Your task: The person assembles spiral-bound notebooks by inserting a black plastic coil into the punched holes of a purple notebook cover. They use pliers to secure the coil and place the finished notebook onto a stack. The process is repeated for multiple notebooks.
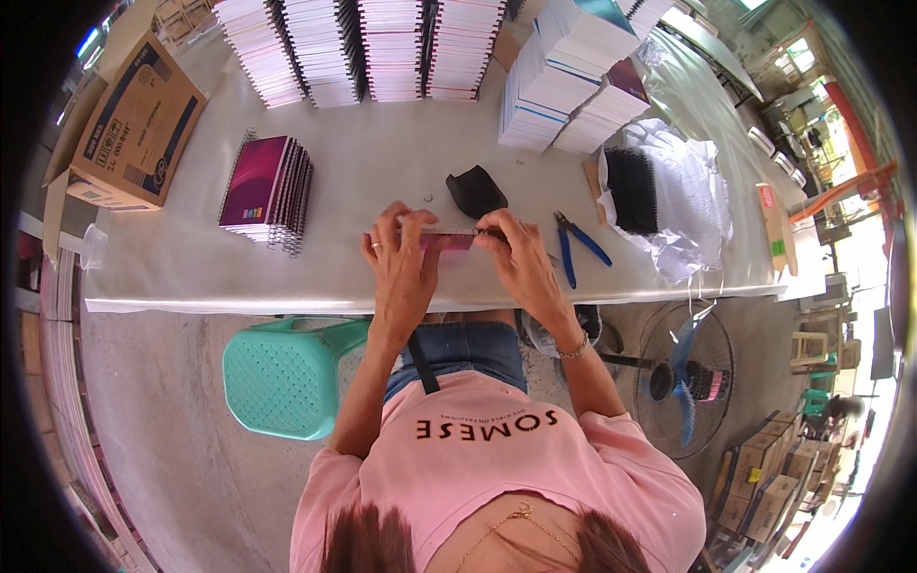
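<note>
Held low over the table's near edge is a magenta-covered notebook [447,242], seen nearly edge-on. My left hand [396,253] closes round its left end, thumb in front and fingers over the top edge. At its right end, my right hand [516,253] pinches the upper corner; what lies between those fingertips is too small to make out. Just beyond the hands rests a black curved piece [476,193]. Blue-handled cutting pliers [578,248] lie right of my right hand, their handles spread.
Purple spiral notebooks [260,186] are piled at left beside a cardboard box [138,129]. Tall stacks of bound books [394,48] and unbound-looking ones [564,81] line the back. Black binding coils [631,189] lie on crumpled white wrapping [683,196]. Below are a green stool [282,377] and fan [683,382].
</note>
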`<state>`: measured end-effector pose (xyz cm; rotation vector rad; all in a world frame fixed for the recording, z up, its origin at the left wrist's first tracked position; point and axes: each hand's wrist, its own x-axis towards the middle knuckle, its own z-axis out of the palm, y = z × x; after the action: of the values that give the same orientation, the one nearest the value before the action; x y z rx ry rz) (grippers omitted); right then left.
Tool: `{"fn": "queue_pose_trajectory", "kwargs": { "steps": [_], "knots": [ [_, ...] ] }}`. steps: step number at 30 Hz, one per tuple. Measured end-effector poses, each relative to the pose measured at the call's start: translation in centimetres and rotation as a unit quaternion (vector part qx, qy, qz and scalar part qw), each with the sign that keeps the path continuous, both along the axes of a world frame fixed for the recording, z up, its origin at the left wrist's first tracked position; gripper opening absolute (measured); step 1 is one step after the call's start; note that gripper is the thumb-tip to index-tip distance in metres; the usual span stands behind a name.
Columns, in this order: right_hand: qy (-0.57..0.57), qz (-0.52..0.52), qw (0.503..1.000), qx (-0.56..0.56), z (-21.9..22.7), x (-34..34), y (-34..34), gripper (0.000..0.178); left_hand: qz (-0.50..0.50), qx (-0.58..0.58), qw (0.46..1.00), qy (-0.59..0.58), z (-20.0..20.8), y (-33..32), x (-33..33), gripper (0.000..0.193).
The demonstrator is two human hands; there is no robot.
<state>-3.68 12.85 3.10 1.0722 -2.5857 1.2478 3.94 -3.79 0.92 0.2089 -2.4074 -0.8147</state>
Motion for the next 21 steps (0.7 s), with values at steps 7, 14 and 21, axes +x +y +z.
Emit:
{"fn": "queue_pose_trajectory", "kwargs": {
  "steps": [7,14,21],
  "knots": [
    [0.053,-0.017,0.998,-0.016,0.1,-0.5,-0.9,0.013,0.049,0.120,0.988,0.086,-1.3,-0.1,-0.2,0.051],
    [0.068,-0.028,0.997,0.039,-0.6,-0.4,-1.0,0.017,0.043,0.141,0.988,0.054,-2.7,0.5,-0.2,0.055],
    [0.058,-0.024,0.997,0.036,-1.0,-2.5,-0.3,0.020,0.025,0.155,0.987,0.036,-2.2,-0.2,-0.2,0.062]
  ]
}}
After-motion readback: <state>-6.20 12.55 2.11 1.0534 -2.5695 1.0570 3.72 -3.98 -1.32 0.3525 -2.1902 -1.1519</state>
